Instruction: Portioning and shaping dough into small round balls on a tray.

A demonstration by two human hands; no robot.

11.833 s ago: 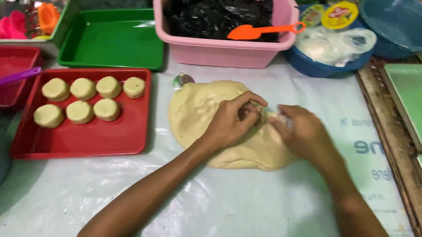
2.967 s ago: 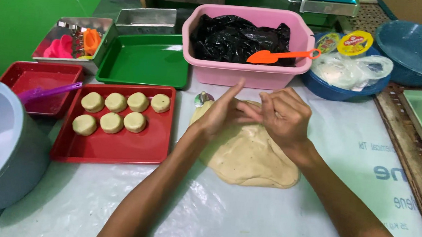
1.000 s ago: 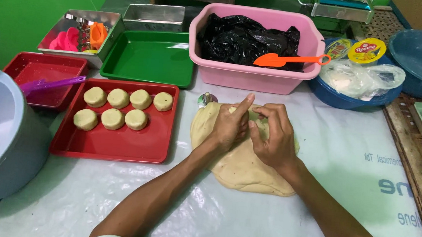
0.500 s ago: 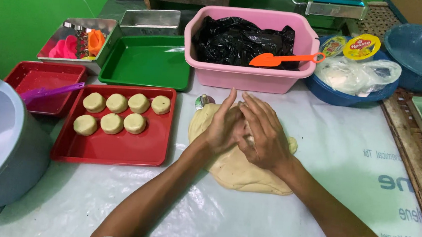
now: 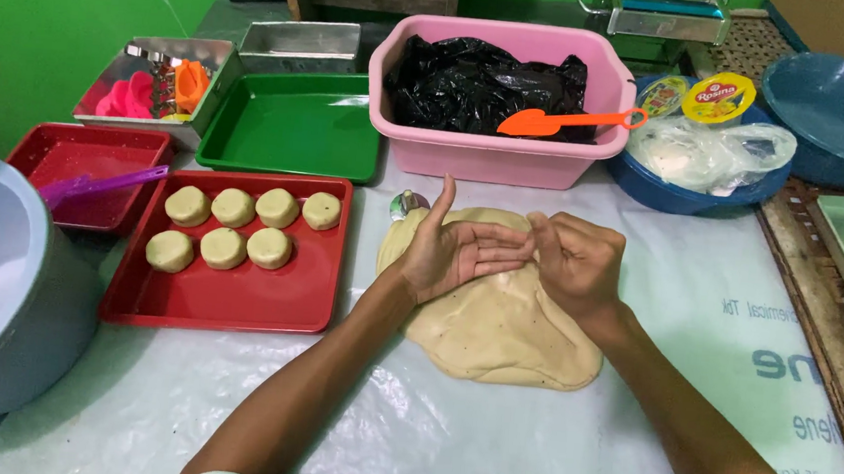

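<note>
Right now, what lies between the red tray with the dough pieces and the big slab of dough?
In the head view, between the red tray and the dough slab there is only the plastic table cover, crossed by the left forearm.

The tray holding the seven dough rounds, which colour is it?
Red; the tray shows clearly in the head view, left of the left hand.

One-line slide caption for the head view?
Both hands, left hand and right hand, meet over flattened dough beside a red tray.

free: plastic sheet [image 5: 486,443] near edge | blocked: red tray [image 5: 227,297] left, pink tub [image 5: 493,157] ahead (both close)
</note>
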